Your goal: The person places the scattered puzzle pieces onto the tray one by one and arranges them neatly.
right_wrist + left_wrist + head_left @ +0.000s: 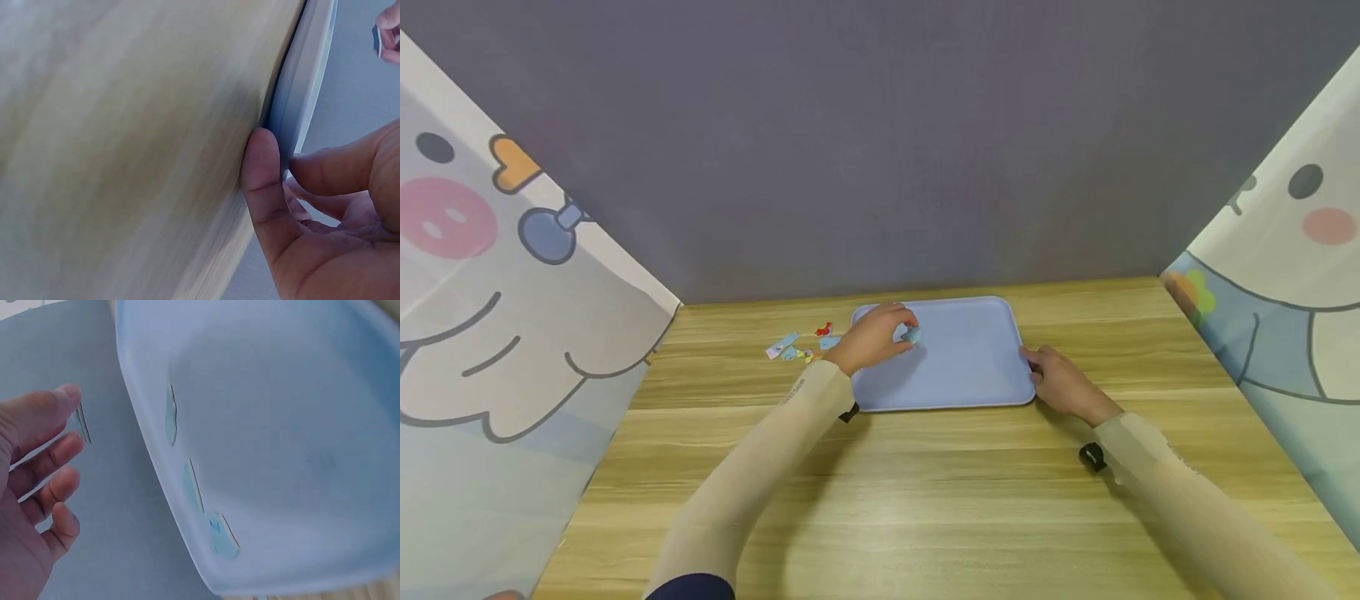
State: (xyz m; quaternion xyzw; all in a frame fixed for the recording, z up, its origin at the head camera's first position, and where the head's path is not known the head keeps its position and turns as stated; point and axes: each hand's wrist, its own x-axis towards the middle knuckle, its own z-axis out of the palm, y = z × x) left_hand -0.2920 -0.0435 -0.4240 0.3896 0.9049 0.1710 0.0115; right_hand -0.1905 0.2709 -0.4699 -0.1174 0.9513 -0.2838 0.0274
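My left hand [876, 337] is over the left part of a pale blue rectangular tray [962, 367]. Thumb and fingertips pinch a thin light-blue puzzle piece [912, 335], seen nearly edge-on in the left wrist view; the fingers partly cover it. Along one side of the tray in that view lie three flat puzzle pieces, a wavy-edged one [171, 415], a middle one [194, 484] and one with a dark blue mark [225, 537]. At the tray's right edge, my right hand [1066, 385] pinches the rim between thumb and finger.
Left of the tray, several loose printed pieces lie on the wooden table [925, 500], including a red one [823, 330] and a long pale one [782, 345]. A grey wall [880, 150] rises behind the table, with cartoon-printed cloths [497, 333] at both sides.
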